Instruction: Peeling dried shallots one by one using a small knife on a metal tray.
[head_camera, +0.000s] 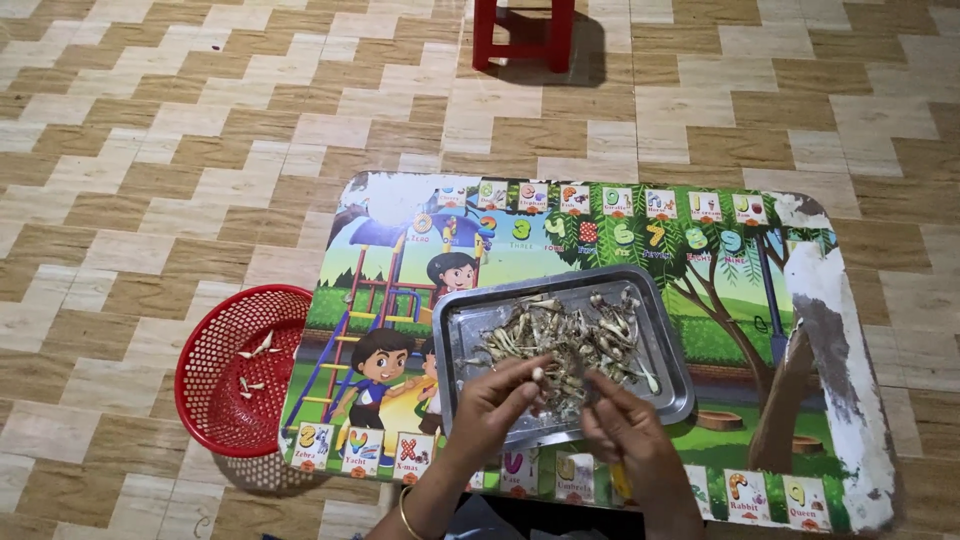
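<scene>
A shallow steel tray (668, 352) sits on a low table with a colourful cartoon picture top (730, 280). A heap of small dried fish (575, 335) fills the tray's middle. My left hand (500, 400), with a gold bangle at the wrist, pinches one small pale fish over the tray's near edge. My right hand (625, 430) is close beside it, fingers curled onto the same small fish or a piece of it; which one is hard to tell.
A round red plastic basket (215, 345) stands on the tiled floor left of the table, with a few pale fish bits inside. A red stool (523, 32) is at the far top. The table's right edge is worn white.
</scene>
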